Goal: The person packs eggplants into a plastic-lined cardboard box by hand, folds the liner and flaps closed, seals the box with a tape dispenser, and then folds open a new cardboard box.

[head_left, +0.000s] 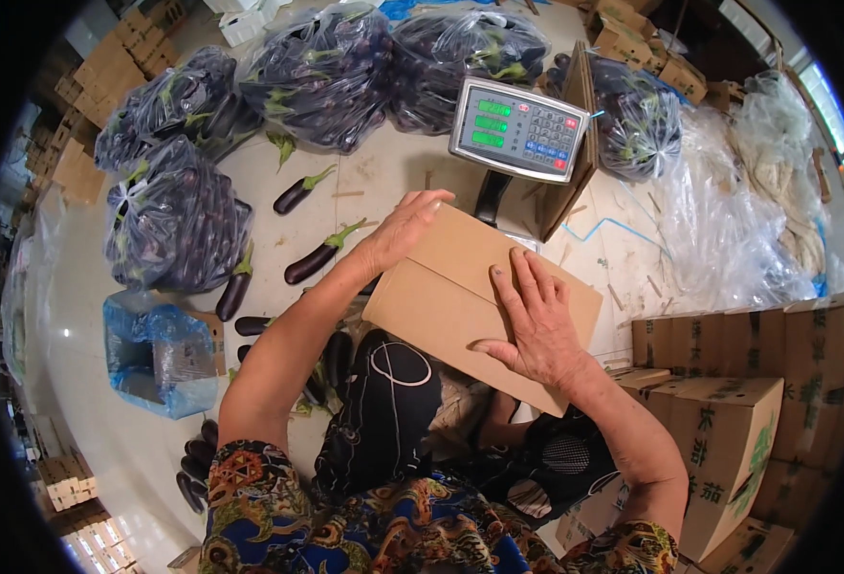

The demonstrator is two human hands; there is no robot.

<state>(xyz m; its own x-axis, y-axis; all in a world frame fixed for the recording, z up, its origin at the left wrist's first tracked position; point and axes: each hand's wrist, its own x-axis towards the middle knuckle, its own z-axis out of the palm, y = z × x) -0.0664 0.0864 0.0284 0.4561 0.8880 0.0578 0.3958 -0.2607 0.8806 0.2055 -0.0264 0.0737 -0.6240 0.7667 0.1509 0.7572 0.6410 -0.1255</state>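
A cardboard box [457, 287] stands before me, its two top flaps folded down and meeting at a seam. My left hand [404, 226] rests on its far left corner, fingers over the edge. Spread flat, my right hand [536, 323] presses on the flaps at the right. Just beyond the box rises a digital scale display [521, 129] with lit green readouts. Loose eggplants lie on the floor to the left, one [314, 262] near my left forearm. What the box holds is hidden.
Clear plastic bags of eggplants [318, 79] line the far side. At left sits a blue plastic-lined box [156, 359]. Cardboard boxes [723, 409] are stacked at right, below crumpled plastic sheeting [730, 215]. A brown board [576, 143] stands upright beside the display.
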